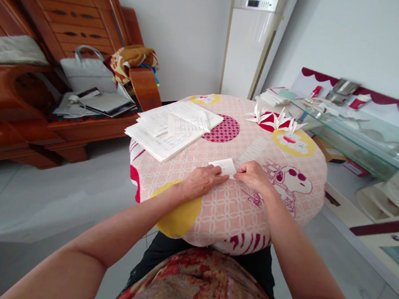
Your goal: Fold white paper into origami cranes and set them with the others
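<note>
A small folded sheet of white paper (224,165) lies on the round table in front of me. My left hand (203,180) holds its left side, fingers bent over the paper and thumb stretched along the near edge. At the right corner, my right hand (251,174) pinches the paper between thumb and fingertips. The undersides of both hands are hidden. Beyond the left hand sits a stack of written sheets (161,143), with a loose folded sheet (191,123) on top. Several folded white paper cranes (276,119) stand at the far right of the table.
A patterned pink cloth (215,207) covers the table. Close on the right is a glass-topped cabinet (363,137) bearing papers, a metal pot (346,86) and other items. To the left stands a wooden sofa (105,131) with a bag (86,75) on it.
</note>
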### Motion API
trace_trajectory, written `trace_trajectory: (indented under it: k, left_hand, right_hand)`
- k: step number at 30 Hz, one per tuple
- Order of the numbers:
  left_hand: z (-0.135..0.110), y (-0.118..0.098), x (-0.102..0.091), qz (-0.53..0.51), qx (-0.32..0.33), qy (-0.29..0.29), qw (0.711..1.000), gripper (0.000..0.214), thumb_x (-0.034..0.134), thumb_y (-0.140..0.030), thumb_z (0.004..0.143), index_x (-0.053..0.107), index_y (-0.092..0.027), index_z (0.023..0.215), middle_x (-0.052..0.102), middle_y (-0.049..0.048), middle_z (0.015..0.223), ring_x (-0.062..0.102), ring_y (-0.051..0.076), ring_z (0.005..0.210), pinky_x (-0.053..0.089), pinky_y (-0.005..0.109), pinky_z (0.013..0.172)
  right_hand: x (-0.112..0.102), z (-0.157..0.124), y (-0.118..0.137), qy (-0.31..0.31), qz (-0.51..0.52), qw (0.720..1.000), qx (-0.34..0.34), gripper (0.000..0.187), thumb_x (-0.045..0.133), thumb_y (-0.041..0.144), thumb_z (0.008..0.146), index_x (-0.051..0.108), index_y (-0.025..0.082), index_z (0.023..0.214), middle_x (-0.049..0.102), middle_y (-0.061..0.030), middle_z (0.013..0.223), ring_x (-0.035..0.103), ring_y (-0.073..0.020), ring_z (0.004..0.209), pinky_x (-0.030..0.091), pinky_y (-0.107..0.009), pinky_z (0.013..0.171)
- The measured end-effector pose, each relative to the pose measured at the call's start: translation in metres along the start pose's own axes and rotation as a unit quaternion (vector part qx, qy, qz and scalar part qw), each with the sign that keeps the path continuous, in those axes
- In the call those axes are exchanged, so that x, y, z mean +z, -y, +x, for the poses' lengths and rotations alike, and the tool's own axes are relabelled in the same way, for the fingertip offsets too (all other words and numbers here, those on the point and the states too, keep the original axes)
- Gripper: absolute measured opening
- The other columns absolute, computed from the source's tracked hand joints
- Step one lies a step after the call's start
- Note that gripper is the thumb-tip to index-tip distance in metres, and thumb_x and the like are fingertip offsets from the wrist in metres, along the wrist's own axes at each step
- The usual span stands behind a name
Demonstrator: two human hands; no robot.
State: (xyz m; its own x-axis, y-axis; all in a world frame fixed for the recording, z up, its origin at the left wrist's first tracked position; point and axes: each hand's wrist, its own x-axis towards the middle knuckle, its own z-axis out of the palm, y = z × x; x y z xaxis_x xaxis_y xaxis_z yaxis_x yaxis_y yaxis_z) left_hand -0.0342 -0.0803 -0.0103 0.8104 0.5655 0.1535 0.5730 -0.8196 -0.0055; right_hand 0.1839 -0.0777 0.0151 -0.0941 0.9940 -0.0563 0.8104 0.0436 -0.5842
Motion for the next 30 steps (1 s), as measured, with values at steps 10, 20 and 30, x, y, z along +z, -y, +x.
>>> trace_trajectory:
  k: [10, 20, 30]
  left_hand:
    - [0.001, -0.003, -0.001, 0.031, -0.008, 0.017, 0.999, 0.042, 0.036, -0.015, 0.098, 0.050, -0.027, 0.136, 0.057, 0.0091, 0.110, 0.055, 0.022, 0.096, 0.048, 0.033, 0.081]
    - [0.002, -0.003, 0.004, 0.034, -0.011, -0.007, 0.999, 0.040, 0.038, -0.018, 0.100, 0.053, -0.027, 0.136, 0.059, 0.0097, 0.106, 0.057, 0.022, 0.091, 0.048, 0.032, 0.076]
    - [-0.008, 0.007, 0.004, -0.073, 0.006, -0.023, 0.997, 0.037, 0.040, -0.012, 0.096, 0.060, -0.019, 0.126, 0.063, 0.0112, 0.127, 0.061, 0.022, 0.114, 0.050, 0.036, 0.096]
  right_hand:
    - [0.000, 0.002, -0.001, 0.007, -0.037, 0.999, 0.007, 0.014, 0.065, 0.018, 0.067, 0.062, 0.016, 0.053, 0.050, 0.0041, 0.047, 0.048, -0.0107, 0.049, 0.027, -0.024, 0.048]
    - [0.002, 0.001, 0.010, -0.001, -0.105, 0.994, 0.000, 0.018, 0.072, 0.031, 0.072, 0.066, 0.018, 0.060, 0.062, -0.0013, 0.058, 0.056, -0.0150, 0.058, 0.031, -0.026, 0.053]
    - [0.001, 0.000, -0.001, -0.015, -0.082, 0.996, 0.007, 0.007, 0.066, 0.015, 0.064, 0.064, 0.017, 0.057, 0.061, -0.0003, 0.056, 0.055, -0.0141, 0.057, 0.032, -0.024, 0.051]
